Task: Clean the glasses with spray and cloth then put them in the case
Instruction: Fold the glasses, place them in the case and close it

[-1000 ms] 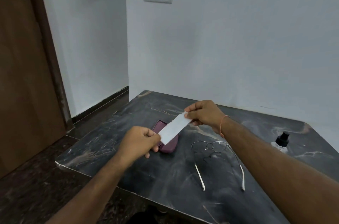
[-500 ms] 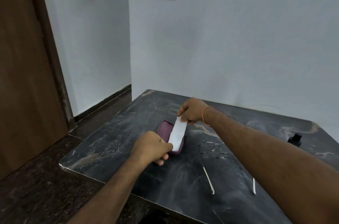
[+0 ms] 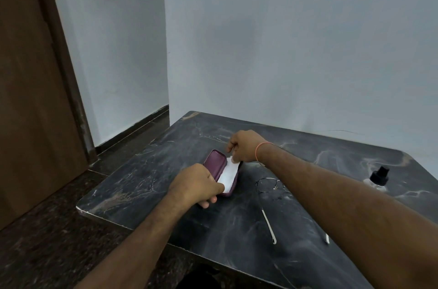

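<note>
Both hands, left hand [image 3: 198, 183] and right hand [image 3: 244, 146], have lowered the pinched cloth [image 3: 228, 176] apparently into the case [image 3: 213, 163]; glasses [image 3: 269, 185] wait beside the right hand.

Glasses [image 3: 270, 185]: right lens and right temple mostly hidden behind right forearm; temple tip shows.
Cloth [image 3: 228, 174]: both ends covered by left hand [image 3: 198, 184] and right hand [image 3: 245, 145].
Case [image 3: 214, 162]: interior mostly covered by cloth.
Spray bottle [image 3: 378, 178]: clear body indistinct.
</note>
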The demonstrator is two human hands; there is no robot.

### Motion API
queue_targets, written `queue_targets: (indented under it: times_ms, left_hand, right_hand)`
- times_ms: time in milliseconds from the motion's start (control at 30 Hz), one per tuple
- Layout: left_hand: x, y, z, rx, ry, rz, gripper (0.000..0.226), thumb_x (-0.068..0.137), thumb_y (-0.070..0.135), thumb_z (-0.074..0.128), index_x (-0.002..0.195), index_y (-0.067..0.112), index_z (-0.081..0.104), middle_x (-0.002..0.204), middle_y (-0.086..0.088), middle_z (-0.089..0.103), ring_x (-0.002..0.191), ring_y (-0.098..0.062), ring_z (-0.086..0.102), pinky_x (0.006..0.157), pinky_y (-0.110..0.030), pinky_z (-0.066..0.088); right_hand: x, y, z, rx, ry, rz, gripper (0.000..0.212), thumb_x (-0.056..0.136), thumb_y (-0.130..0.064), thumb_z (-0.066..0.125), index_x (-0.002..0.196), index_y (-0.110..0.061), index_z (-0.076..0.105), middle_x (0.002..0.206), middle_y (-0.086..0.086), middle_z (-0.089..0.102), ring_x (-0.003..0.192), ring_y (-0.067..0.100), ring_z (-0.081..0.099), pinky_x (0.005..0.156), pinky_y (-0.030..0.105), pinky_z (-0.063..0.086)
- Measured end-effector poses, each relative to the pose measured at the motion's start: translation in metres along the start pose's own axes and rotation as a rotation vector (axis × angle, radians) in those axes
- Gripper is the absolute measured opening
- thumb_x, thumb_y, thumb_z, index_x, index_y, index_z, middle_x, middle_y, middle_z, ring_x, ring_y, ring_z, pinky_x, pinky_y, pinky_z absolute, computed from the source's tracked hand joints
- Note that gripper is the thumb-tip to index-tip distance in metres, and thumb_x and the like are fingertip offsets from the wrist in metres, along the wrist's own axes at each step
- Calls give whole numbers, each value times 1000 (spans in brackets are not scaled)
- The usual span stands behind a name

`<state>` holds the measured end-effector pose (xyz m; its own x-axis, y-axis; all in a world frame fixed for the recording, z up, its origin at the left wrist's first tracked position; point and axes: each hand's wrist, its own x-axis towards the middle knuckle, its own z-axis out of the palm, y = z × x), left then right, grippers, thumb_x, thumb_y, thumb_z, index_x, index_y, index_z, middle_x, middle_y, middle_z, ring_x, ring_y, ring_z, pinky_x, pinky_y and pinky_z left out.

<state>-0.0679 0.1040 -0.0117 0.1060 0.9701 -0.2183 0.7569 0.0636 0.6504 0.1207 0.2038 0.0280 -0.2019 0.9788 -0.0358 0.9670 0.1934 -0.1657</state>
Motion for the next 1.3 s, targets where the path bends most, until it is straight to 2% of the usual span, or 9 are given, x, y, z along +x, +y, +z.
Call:
queue_targets:
  times_ms: [167,367,500,667,867,1000,1067,1167,1300]
  left_hand:
    - [-1,-4,-3,13,-18,10,20,95,33,68,88,19,81,71,16,81,51,-3,70,40,-10,38]
    - [5,-7,-14,46,-1,28,15,94,30,70,87,22,81,72,17,81,53,-6,73,46,-17,49]
    - [14,-11,-21,27,18,25,8,93,25,75,89,20,81,71,11,82,56,-9,77,45,-19,53]
    - [33,-18,-26,45,78,1,15,97,22,71,88,17,81,71,5,83,61,-14,81,60,-30,68]
    - [44,-35,-22,156,274,98,30,104,46,65,83,26,74,65,5,80,49,-8,75,66,-33,67]
    - [32,-36,-22,265,374,147,26,101,47,66,81,32,69,75,9,79,64,-9,74,73,-35,64]
    - [18,-34,-19,281,465,227,17,100,46,69,87,38,63,82,13,73,73,-7,67,69,-34,59]
    - [-4,-25,-3,175,564,569,6,99,36,72,99,40,67,83,19,65,73,-3,62,59,-29,51]
    - [-12,-9,23,170,397,946,25,99,31,76,121,41,70,108,29,59,86,2,61,69,-18,50]
  right_hand:
    - [-5,5,6,-65,6,-47,38,86,-19,86,122,-24,79,107,-1,73,107,23,69,86,26,47]
    - [-16,10,-1,-82,-40,-63,38,83,-17,85,119,-29,81,92,-9,62,92,18,58,82,26,46]
    - [-25,13,-5,-40,-74,-47,41,84,-14,86,122,-27,80,93,-9,64,96,19,62,87,26,50]
    - [-41,19,-8,62,-58,-33,38,83,-11,86,119,-22,81,100,-3,74,105,23,71,98,31,56]
    - [-80,46,-17,269,163,-4,20,91,-14,77,108,-24,84,98,-13,77,92,6,70,91,19,52]
    - [-138,78,-11,339,391,-9,21,97,-15,75,112,-28,82,106,-17,75,84,-8,65,77,1,43]
    - [-172,94,0,324,470,-31,30,97,-6,72,116,-27,81,111,-17,69,87,-5,64,77,1,43]
    - [-215,114,20,394,574,-3,38,99,1,68,122,-27,79,117,-11,65,97,4,64,86,7,45]
    - [-243,129,48,607,612,62,43,99,8,67,121,-29,77,125,-4,67,88,19,66,81,9,51]
